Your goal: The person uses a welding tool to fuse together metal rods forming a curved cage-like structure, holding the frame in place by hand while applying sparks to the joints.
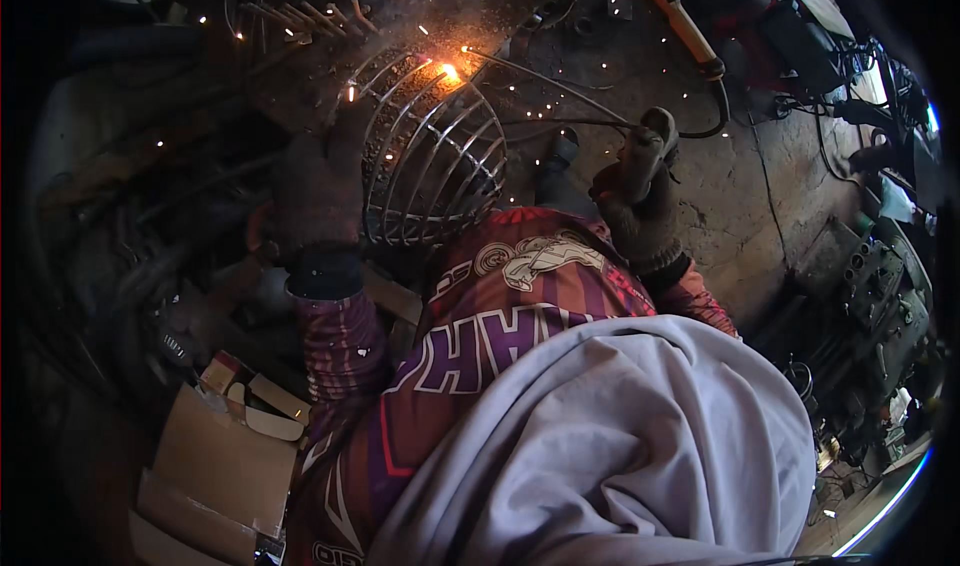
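A round basket of curved metal bars (pixel 440 156) stands tilted in front of me. Orange glowing light and sparks burn at its far rim. My left hand (pixel 318 186), in a dark work glove, grips the basket's left side; its fingers are dim in the shadow. My right hand (pixel 638 186), also gloved, is closed round a welding electrode holder (pixel 655 131). From the holder a thin welding rod (pixel 545 76) reaches left to the far rim, its tip glowing close to the bright weld spot.
An orange-handled power tool (pixel 685 31) with a black cord lies at the far right. Several metal bars (pixel 310 18) are at the far left. An opened cardboard box (pixel 225 456) sits near left. Dark machine parts (pixel 870 296) crowd the right side. Grey cloth (pixel 620 436) covers my lap.
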Tool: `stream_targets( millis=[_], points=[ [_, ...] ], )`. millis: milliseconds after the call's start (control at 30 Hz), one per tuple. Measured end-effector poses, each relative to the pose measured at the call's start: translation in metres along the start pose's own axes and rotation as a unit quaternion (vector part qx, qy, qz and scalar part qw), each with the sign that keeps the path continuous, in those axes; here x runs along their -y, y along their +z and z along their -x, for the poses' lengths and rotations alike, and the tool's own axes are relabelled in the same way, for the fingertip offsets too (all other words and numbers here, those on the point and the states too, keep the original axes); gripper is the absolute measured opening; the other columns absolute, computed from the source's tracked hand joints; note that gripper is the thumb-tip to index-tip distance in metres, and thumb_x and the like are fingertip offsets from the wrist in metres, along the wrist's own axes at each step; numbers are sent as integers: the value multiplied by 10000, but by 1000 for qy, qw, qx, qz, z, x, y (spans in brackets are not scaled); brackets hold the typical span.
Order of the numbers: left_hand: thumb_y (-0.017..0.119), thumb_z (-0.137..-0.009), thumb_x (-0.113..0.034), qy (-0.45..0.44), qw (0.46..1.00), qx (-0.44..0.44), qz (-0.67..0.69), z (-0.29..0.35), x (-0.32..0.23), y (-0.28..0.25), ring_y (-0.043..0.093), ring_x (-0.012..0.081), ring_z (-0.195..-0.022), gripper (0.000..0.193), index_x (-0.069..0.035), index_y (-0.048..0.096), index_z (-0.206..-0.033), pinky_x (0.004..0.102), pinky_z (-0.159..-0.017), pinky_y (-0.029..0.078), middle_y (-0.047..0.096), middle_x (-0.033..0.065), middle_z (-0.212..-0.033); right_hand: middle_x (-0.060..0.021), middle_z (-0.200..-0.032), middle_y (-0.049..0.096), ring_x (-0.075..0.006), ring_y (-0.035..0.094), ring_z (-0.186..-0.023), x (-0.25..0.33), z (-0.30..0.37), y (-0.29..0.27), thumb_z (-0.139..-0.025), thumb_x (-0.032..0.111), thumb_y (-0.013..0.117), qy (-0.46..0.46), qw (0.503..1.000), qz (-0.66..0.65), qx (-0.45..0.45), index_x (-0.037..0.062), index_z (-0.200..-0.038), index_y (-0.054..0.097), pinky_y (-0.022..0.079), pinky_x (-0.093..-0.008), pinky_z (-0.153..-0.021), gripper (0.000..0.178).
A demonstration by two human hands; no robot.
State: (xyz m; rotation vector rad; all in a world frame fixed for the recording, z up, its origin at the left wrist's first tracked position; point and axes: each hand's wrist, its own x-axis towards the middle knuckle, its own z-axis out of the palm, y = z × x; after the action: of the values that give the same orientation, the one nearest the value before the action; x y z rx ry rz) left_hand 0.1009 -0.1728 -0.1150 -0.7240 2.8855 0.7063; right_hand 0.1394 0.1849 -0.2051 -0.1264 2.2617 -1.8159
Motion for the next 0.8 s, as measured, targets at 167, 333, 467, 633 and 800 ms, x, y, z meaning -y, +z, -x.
stream_targets(
  millis=[167,333,467,633,800],
  points=[
    [607,-898,-662,-78,996,44,1,1,-12,-9,627,461,-1103,707,-60,669,-1263,445,-889,501,687,262,-1139,-81,-1021,678,-178,659,-894,-1,0,-5,-865,202,764,2,995,94,29,22,-1251,502,530,-336,-807,500],
    [601,-883,-692,-98,994,50,-1,1,-17,-11,624,459,-1125,746,-56,667,-1267,459,-903,495,684,266,-1154,-77,-1007,682,-175,662,-891,7,-1,-1,-852,204,783,61,995,77,20,23,-1211,528,530,-330,-801,476],
    [589,-879,-711,-93,994,54,-3,-1,-17,-12,621,452,-1140,763,-60,668,-1270,462,-914,491,682,262,-1173,-71,-968,687,-168,661,-852,8,-2,-3,-846,208,783,27,992,117,29,25,-1157,556,529,-327,-774,426],
    [578,-879,-723,-106,992,62,-10,-3,-13,-10,636,442,-1117,772,-65,669,-1272,460,-913,485,686,256,-1165,-68,-952,691,-160,660,-822,16,-5,-2,-848,210,777,7,988,148,43,26,-1128,565,526,-324,-753,397],
    [578,-900,-674,-101,993,53,-34,-3,-20,-10,649,444,-1039,722,-20,683,-1189,467,-872,482,682,283,-1069,-58,-952,694,-165,663,-827,12,-7,0,-870,260,765,-27,986,161,32,43,-1147,568,525,-327,-768,403]
  ],
)
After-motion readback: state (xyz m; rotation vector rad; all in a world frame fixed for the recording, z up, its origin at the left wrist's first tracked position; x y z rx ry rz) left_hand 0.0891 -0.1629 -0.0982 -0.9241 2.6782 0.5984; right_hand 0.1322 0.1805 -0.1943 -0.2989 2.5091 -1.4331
